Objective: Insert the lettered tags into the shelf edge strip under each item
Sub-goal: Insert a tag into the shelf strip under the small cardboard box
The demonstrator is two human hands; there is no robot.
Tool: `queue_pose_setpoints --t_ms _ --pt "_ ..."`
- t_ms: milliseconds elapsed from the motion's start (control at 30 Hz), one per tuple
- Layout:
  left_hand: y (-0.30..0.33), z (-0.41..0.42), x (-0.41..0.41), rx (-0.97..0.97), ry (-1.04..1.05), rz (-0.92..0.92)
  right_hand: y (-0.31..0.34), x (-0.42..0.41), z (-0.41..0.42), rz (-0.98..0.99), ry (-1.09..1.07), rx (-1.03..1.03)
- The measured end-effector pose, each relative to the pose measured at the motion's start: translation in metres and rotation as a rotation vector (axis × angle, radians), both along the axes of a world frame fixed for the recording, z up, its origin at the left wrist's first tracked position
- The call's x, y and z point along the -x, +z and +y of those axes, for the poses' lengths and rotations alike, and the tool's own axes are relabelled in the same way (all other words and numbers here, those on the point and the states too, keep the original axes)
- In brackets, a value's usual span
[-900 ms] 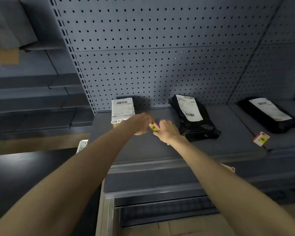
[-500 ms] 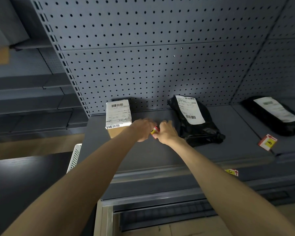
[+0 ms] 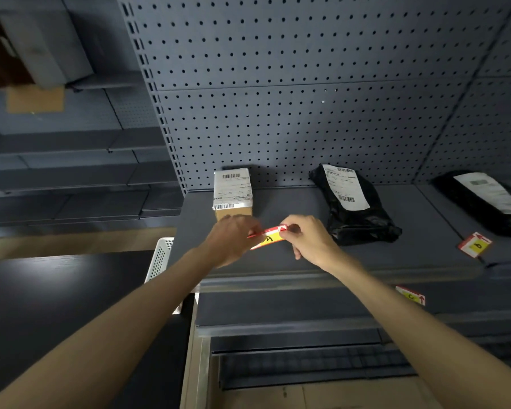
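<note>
Both hands pinch a red, white and yellow tag marked A (image 3: 270, 237) above the grey shelf (image 3: 366, 258). My left hand (image 3: 233, 239) grips its left end and my right hand (image 3: 309, 239) its right end. The tag hangs just in front of a cardboard box with a white label (image 3: 233, 191). A black bag with a label (image 3: 353, 203) lies to the right. The shelf edge strip (image 3: 278, 280) runs below the hands. A tag marked b (image 3: 475, 245) lies on the shelf at right, in front of another black bag (image 3: 484, 199). A tag marked C (image 3: 410, 295) sits on the strip.
A pegboard back wall (image 3: 278, 98) rises behind the shelf. A white perforated basket (image 3: 160, 258) stands at the shelf's left end, beside a dark table (image 3: 56, 290). A lower shelf (image 3: 307, 367) lies below. More grey shelving (image 3: 71, 172) extends to the left.
The hands have drawn slightly apart, so the A tag now shows stretched between them. The view has shifted left, so shelf items sit further right.
</note>
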State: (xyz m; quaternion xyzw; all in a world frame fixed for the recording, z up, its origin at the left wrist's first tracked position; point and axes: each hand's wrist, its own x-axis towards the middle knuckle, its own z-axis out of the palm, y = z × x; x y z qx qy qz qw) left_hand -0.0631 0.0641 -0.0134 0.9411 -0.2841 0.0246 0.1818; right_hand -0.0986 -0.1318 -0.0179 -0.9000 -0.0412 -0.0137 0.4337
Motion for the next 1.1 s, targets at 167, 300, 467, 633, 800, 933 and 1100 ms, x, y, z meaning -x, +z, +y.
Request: queue_pose_setpoints --t_ms 167,300,467,633,800,933,1100 --pt "-0.010 0.046 0.047 0.109 0.128 0.007 -0.001 0.030 0.037 -0.007 0.038 -0.071" --pt "-0.029 0.071 0.080 0.113 0.212 -0.041 -0.011 0.042 0.057 -0.046 0.037 -0.057" --pt "-0.054 0.082 0.106 0.062 0.301 -0.133 -0.022 0.051 0.067 -0.064 0.033 -0.006" --pt "-0.062 0.083 0.116 0.040 0.253 -0.164 -0.030 0.053 0.071 -0.076 0.022 0.009" --pt "-0.062 0.086 0.122 0.069 0.221 -0.137 -0.041 0.051 0.078 -0.083 0.053 0.104" --pt "-0.062 0.090 0.125 0.039 0.210 -0.096 -0.053 0.050 0.087 -0.093 0.091 0.205" --pt "-0.058 0.087 0.128 -0.053 0.218 -0.042 -0.053 0.050 0.092 -0.120 0.130 0.327"
